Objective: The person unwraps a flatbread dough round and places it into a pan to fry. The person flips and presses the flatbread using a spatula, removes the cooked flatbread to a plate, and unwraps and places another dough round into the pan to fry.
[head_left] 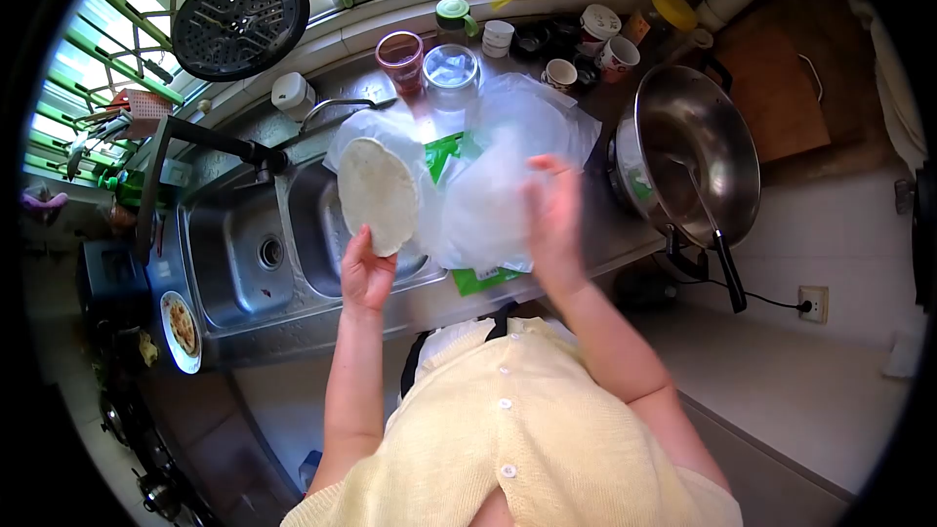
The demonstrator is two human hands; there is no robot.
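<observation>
A pale, round, flat raw pancake (378,197) is held up nearly on edge in my left hand (366,273), gripped at its lower rim over the front of the right-hand sink basin. My right hand (552,210) is raised beside a crumpled clear plastic bag (488,200) on the counter. Motion smears its fingers, so I cannot make out whether they grip the plastic. Green printed packaging (478,280) shows from under the bag's front edge. More translucent plastic lies behind the pancake.
Two steel sink basins (244,254) with a black faucet (264,158) are at left. A plate with a browned pancake (183,327) sits at the far left. At right stands a large steel wok (722,156) holding a black-handled utensil (727,268). Jars and cups (451,73) line the back.
</observation>
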